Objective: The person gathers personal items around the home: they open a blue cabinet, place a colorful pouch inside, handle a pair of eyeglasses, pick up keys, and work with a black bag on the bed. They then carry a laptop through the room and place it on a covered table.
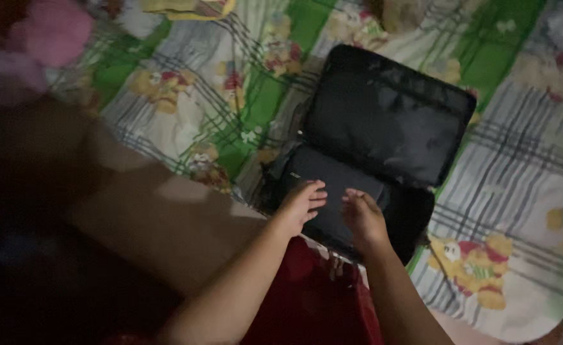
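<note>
while both hands press flat, fingers spread, gripping nothing: left hand (302, 203), right hand (362, 216), on black case (384, 121), open on bedsheet (524, 172). risk: lid flops shut, unsupported.

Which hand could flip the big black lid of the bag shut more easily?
Probably the right hand. It rests on the bag's lower half on the side where the open lid leans away, so it is nearer the lid's far edge. The left hand lies flat at the bag's other end.
</note>
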